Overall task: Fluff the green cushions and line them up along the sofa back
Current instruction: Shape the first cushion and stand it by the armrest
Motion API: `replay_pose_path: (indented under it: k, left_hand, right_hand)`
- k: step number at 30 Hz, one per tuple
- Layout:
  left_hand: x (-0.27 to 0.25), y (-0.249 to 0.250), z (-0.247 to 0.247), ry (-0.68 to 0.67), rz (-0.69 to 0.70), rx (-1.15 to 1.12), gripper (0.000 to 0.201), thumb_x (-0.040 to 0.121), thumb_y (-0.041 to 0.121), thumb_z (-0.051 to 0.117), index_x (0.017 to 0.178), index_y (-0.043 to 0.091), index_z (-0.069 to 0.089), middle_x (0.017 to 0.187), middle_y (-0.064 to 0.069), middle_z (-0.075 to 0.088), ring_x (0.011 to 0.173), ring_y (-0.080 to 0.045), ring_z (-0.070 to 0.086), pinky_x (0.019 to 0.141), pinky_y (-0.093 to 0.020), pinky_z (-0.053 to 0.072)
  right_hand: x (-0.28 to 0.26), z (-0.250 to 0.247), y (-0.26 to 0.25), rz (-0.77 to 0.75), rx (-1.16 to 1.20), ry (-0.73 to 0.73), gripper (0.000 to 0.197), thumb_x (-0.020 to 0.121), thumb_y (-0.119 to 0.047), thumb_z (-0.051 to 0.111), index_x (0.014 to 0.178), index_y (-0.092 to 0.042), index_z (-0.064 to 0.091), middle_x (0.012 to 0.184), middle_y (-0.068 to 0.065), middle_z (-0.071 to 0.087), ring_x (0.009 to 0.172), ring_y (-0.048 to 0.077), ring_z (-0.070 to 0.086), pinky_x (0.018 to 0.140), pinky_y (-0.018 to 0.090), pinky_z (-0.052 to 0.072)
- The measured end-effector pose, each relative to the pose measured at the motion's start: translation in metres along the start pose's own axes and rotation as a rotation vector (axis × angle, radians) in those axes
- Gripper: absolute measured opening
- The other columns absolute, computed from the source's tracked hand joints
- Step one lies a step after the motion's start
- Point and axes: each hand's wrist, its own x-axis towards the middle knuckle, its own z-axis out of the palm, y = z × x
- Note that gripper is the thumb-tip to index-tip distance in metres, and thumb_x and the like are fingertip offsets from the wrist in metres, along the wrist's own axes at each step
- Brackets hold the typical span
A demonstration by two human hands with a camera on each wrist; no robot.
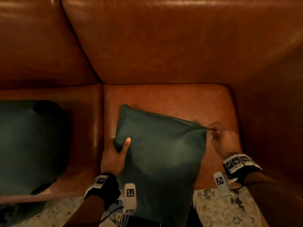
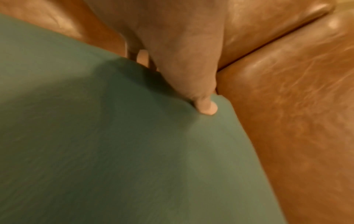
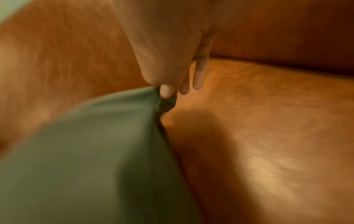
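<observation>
A dark green cushion (image 1: 160, 154) hangs over the front of the right seat of a brown leather sofa (image 1: 164, 46). My left hand (image 1: 118, 149) grips its left edge, thumb on top and fingers underneath. My right hand (image 1: 213, 131) pinches its far right corner. In the left wrist view the thumb (image 2: 206, 107) presses into the green fabric (image 2: 95, 144). The right wrist view shows the right hand (image 3: 168, 92) pinching the bunched corner of the cushion (image 3: 95, 151). A second green cushion (image 1: 27, 145) lies flat on the left seat.
The sofa back (image 1: 164, 38) rises behind both seats, with an armrest (image 1: 278, 104) on the right. A pale pink item (image 1: 29, 196) lies under the left cushion's front edge. Patterned carpet (image 1: 221, 210) shows below the sofa's front.
</observation>
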Motion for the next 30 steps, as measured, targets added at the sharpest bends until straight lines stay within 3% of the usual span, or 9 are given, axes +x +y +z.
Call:
replay_pose_path:
  k: [5,9,12,15,17,21,24,27,30]
  left_hand:
    - [0.007,0.033,-0.010,-0.064,0.103,0.105,0.060,0.093,0.071,0.065,0.135,0.028,0.070,0.129,-0.004,0.076,0.122,-0.032,0.069,0.102,-0.038,0.054]
    - [0.019,0.062,0.004,-0.269,0.264,-0.062,0.054,0.097,0.063,0.067,0.139,0.030,0.068,0.134,0.012,0.074,0.125,0.000,0.067,0.115,-0.038,0.051]
    - [0.014,0.077,0.011,-0.311,0.335,-0.032,0.043,0.103,0.042,0.070,0.144,0.029,0.066,0.141,0.009,0.070,0.131,0.000,0.061,0.118,-0.023,0.042]
    - [0.007,0.067,0.003,-0.253,0.265,0.078,0.052,0.100,0.053,0.068,0.147,0.029,0.064,0.145,0.005,0.068,0.138,-0.014,0.059,0.118,-0.025,0.040]
    - [0.002,0.051,-0.009,-0.200,0.187,0.105,0.059,0.098,0.064,0.065,0.145,0.029,0.065,0.143,0.003,0.070,0.138,-0.021,0.060,0.118,-0.032,0.043]
    - [-0.013,0.018,-0.025,-0.185,0.017,0.214,0.076,0.088,0.090,0.048,0.145,0.040,0.060,0.140,-0.001,0.071,0.132,-0.034,0.064,0.112,-0.044,0.050]
    - [-0.020,-0.002,-0.031,-0.219,-0.012,0.401,0.089,0.082,0.099,0.028,0.141,0.040,0.060,0.128,-0.014,0.075,0.120,-0.044,0.068,0.101,-0.047,0.054]
    - [-0.027,-0.008,-0.039,-0.348,-0.040,0.531,0.067,0.104,0.071,0.024,0.146,0.032,0.057,0.134,-0.015,0.070,0.120,-0.042,0.067,0.104,-0.047,0.050]
    - [-0.034,0.018,-0.043,-0.187,0.049,0.570,0.049,0.111,0.052,0.034,0.132,0.020,0.065,0.115,-0.018,0.074,0.105,-0.045,0.070,0.094,-0.051,0.057]
  right_hand:
    - [-0.015,-0.022,0.020,0.203,-0.060,0.014,0.024,0.095,-0.006,0.064,0.113,-0.020,0.071,0.111,0.009,0.074,0.094,0.043,0.071,0.081,0.045,0.057]
    - [-0.058,-0.030,0.070,0.496,-0.066,-0.224,0.025,0.092,-0.004,0.069,0.115,-0.013,0.074,0.118,0.028,0.073,0.107,0.051,0.069,0.090,0.050,0.054]
    - [-0.088,-0.037,0.086,0.669,0.056,-0.310,0.027,0.095,-0.006,0.072,0.120,-0.015,0.076,0.118,0.025,0.074,0.115,0.048,0.068,0.092,0.046,0.048]
    - [-0.113,-0.032,0.086,0.786,0.302,-0.216,0.026,0.088,-0.016,0.085,0.110,-0.007,0.073,0.087,0.017,0.074,0.077,0.034,0.075,0.082,0.054,0.056]
    - [-0.126,-0.017,0.070,1.017,0.656,-0.102,0.041,0.102,-0.030,0.071,0.129,-0.002,0.060,0.096,0.016,0.078,0.059,0.021,0.075,0.069,0.053,0.061]
    - [-0.132,0.007,0.000,1.265,0.990,-0.227,0.060,0.108,-0.064,0.030,0.142,-0.020,0.054,0.133,0.018,0.066,0.121,0.043,0.065,0.104,0.058,0.049]
    - [-0.101,0.003,-0.030,1.138,1.057,-0.157,0.079,0.105,-0.072,0.028,0.159,-0.017,0.044,0.153,0.013,0.054,0.141,0.042,0.051,0.108,0.055,0.046]
    - [-0.062,-0.009,-0.036,0.889,1.113,-0.084,0.101,0.086,-0.085,0.056,0.155,-0.013,0.049,0.147,0.011,0.059,0.132,0.032,0.057,0.111,0.050,0.047]
    - [-0.051,-0.020,-0.034,0.577,0.841,-0.124,0.046,0.107,-0.052,0.056,0.139,-0.022,0.066,0.135,-0.004,0.069,0.133,0.022,0.062,0.120,0.043,0.044]
